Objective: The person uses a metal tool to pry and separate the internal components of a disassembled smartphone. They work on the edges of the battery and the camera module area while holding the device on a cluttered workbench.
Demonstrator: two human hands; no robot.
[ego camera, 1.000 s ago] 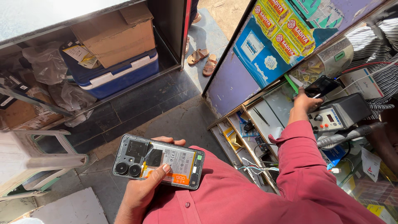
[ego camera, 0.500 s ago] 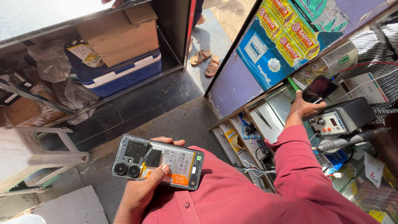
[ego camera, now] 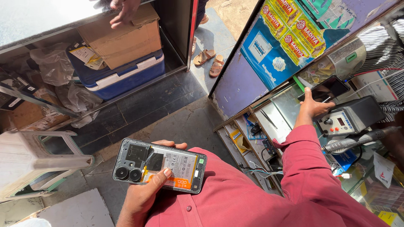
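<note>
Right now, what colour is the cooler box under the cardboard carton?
Blue with a white band, in the head view: cooler box.

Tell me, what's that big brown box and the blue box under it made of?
The brown box looks like cardboard: dull tan, folded flaps. The blue box looks like hard plastic: smooth, slightly shiny, with a white band at the lid.

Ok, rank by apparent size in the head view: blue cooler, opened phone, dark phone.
1. Blue cooler, largest though partly hidden.
2. Opened phone; it looks big partly because it's close to the camera.
3. Dark phone, smallest, held farther off.
</note>
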